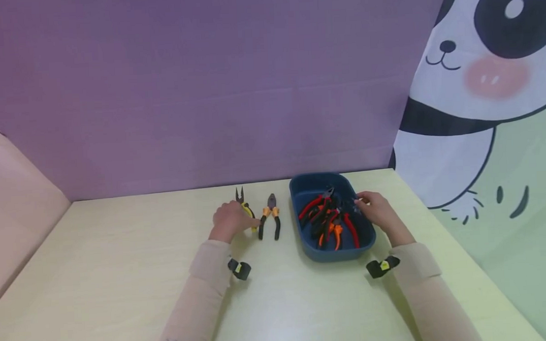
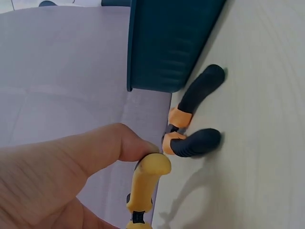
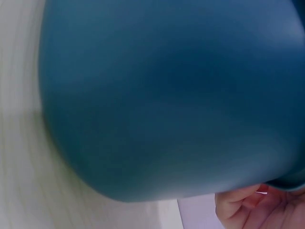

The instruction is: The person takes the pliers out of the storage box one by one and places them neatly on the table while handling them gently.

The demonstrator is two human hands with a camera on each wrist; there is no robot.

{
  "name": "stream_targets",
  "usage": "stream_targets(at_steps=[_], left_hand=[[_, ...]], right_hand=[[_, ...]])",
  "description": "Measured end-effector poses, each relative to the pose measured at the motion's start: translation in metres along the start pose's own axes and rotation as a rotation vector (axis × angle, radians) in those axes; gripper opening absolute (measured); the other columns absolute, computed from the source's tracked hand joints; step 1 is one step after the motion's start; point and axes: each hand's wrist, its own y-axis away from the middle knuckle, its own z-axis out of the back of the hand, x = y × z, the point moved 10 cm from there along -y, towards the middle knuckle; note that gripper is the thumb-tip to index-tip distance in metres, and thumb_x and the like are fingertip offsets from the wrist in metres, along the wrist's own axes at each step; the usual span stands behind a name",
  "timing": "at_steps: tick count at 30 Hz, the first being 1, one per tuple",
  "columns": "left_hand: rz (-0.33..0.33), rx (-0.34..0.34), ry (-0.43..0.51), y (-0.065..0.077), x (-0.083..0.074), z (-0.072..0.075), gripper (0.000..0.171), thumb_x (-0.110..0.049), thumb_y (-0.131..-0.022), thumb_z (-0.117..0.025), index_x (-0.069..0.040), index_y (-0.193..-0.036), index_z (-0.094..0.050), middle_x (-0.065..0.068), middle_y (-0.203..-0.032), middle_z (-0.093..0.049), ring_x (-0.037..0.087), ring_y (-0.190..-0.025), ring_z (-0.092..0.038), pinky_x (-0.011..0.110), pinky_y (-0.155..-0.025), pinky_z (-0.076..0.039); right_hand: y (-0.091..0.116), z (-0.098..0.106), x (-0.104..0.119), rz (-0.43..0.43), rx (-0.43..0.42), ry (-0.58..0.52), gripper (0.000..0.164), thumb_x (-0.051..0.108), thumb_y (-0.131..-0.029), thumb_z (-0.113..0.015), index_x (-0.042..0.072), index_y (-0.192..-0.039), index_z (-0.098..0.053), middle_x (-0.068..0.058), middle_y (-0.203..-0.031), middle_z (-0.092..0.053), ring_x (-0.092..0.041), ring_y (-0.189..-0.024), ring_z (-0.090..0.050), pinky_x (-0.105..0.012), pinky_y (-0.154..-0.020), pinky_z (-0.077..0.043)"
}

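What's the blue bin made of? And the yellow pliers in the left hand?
The blue bin looks like smooth plastic with a soft sheen: its wall shows gentle highlights and no grain. The yellow pliers seem to have satiny plastic or rubber handles, rounded and evenly colored; their dark, slim nose is probably metal.

Both arms reach forward from the lower edge of the head view: the left arm (image 1: 198, 296), in a pale beige cloth sleeve with dark lettering, leans rightward, and the right arm (image 1: 431, 290), sleeved alike, leans leftward. Each wrist shows bare beyond its cuff. The left hand (image 1: 231, 218) lies back upward, its fingers and thumb (image 2: 119, 143) pinching, the thumb stretched out in the left wrist view. The right hand (image 1: 379, 211), well apart from it, grips with curled fingers (image 3: 231, 207), only partly visible from its wrist.
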Motion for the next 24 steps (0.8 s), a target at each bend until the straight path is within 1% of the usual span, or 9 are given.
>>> stream_targets(at_steps=[5, 9, 18, 24], left_hand=[[0.005, -0.001, 0.006, -0.0008, 0.0037, -0.0026, 0.048, -0.05, -0.07, -0.075, -0.005, -0.08, -0.061, 0.009, -0.083, -0.059, 0.025, -0.078, -0.054, 0.034, -0.064, -0.045], [0.004, -0.003, -0.006, -0.0005, 0.0051, -0.0047, 0.048, -0.048, -0.071, -0.075, -0.003, -0.083, -0.061, 0.012, -0.088, -0.059, 0.027, -0.083, -0.053, 0.037, -0.069, -0.046], [0.014, -0.023, -0.012, -0.0018, 0.0065, -0.0057, 0.048, -0.046, -0.071, -0.077, -0.003, -0.084, -0.061, 0.013, -0.089, -0.058, 0.028, -0.086, -0.052, 0.038, -0.071, -0.047], [0.01, -0.021, -0.023, -0.0032, 0.0062, -0.008, 0.051, -0.047, -0.071, -0.076, -0.002, -0.089, -0.061, 0.013, -0.091, -0.057, 0.028, -0.087, -0.051, 0.039, -0.072, -0.047]], right_hand=[[0.0012, 0.0009, 0.0002, 0.0, -0.004, -0.007, 0.038, 0.012, -0.094, -0.047, -0.015, -0.121, -0.05, -0.03, -0.104, -0.06, -0.038, -0.09, -0.057, -0.048, -0.079, -0.047], [0.0017, 0.0016, 0.0012, 0.002, -0.004, -0.014, 0.038, 0.012, -0.094, -0.047, -0.015, -0.121, -0.05, -0.03, -0.105, -0.06, -0.038, -0.09, -0.057, -0.048, -0.079, -0.046], [0.0012, 0.0012, 0.001, 0.003, -0.007, -0.01, 0.038, 0.012, -0.094, -0.047, -0.015, -0.122, -0.05, -0.031, -0.106, -0.06, -0.039, -0.091, -0.058, -0.048, -0.08, -0.047], [0.0015, 0.0011, 0.0003, -0.003, -0.004, -0.014, 0.039, 0.012, -0.094, -0.046, -0.015, -0.122, -0.049, -0.031, -0.107, -0.059, -0.039, -0.091, -0.057, -0.048, -0.08, -0.047]])
